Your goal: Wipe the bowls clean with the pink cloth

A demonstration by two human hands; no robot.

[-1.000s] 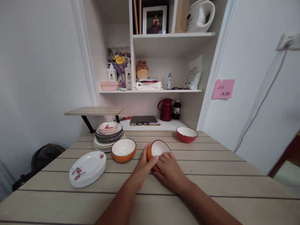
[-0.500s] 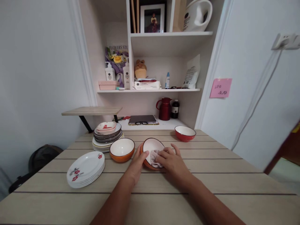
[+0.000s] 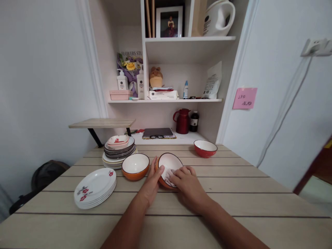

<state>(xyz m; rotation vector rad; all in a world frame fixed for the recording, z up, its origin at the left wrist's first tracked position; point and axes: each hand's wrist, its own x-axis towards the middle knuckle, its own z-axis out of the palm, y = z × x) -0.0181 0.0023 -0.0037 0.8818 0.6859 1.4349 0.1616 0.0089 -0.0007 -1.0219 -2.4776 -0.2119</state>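
Note:
An orange bowl (image 3: 169, 162) with a white inside and dark rim is tilted toward me at the middle of the table. My left hand (image 3: 153, 180) grips its left side, thumb over the rim and fingers around the outside. Pressed against the inner wall is a pale cloth (image 3: 169, 177), with my right hand (image 3: 187, 181) closed on it; the fingers partly cover the cloth and the bowl's right side. A second orange bowl (image 3: 135, 164) stands upright just left of my left hand.
Flower-patterned white plates (image 3: 95, 185) are stacked at left, with a taller pile of dishes (image 3: 119, 152) behind. A red bowl (image 3: 205, 149) stands at the back right. Beyond are a small raised shelf (image 3: 102, 122), a closed laptop (image 3: 158, 132) and a red jug (image 3: 182, 121).
My right hand has shifted slightly left with the cloth inside the bowl, and its raised fingers have drawn in. My left hand keeps its hold on the bowl.

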